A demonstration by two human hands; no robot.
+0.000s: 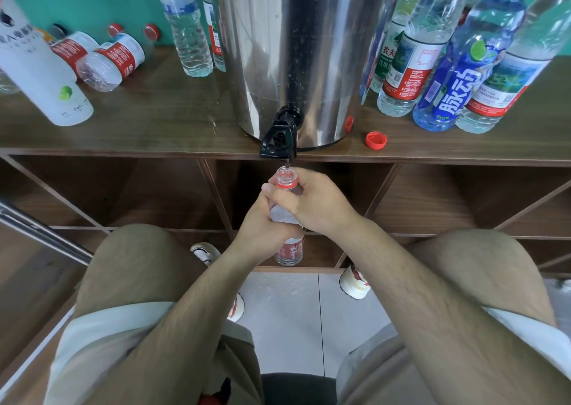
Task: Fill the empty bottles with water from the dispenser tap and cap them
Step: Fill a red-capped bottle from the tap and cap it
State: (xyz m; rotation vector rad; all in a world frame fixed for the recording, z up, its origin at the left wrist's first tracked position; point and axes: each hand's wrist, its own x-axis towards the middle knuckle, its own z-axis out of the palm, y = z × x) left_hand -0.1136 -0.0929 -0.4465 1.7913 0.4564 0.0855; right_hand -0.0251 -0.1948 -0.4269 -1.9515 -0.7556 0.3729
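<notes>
A steel water dispenser (296,49) stands on the wooden shelf top (154,120), its black tap (279,138) hanging over the front edge. Right under the spout is the open mouth of a clear bottle (289,251) with a red neck ring and red label. My left hand (262,228) grips the bottle's body from the left. My right hand (312,203) grips its upper part just below the neck. A loose red cap (376,140) lies on the shelf top to the right of the dispenser.
Capped bottles lie on their sides at the back left (111,61), beside a tall white bottle (40,73). Upright clear bottles (185,24) stand left of the dispenser and several filled ones, one blue-labelled (457,86), crowd its right. Open cubbies sit below; my knees flank the tiled floor (309,312).
</notes>
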